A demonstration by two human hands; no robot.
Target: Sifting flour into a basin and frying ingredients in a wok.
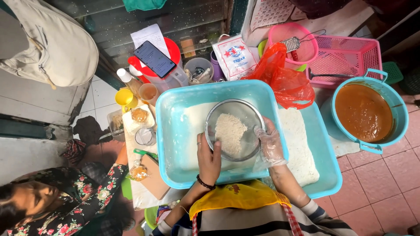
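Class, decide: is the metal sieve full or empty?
Partly full: the sieve holds a heap of pale crumbs in its middle.

sieve: at centre, over the upper tub, held between left hand at 7 o'clock and right hand at 4 o'clock
crumbs: in the sieve
lower tub: under the upper tub, jutting out toward 4 o'clock
bucket: at 3 o'clock, apart from the tubs
plastic bag: at 1 o'clock, behind the upper tub
basket: at 2 o'clock, behind the bucket
phone: at 11 o'clock, on a jug
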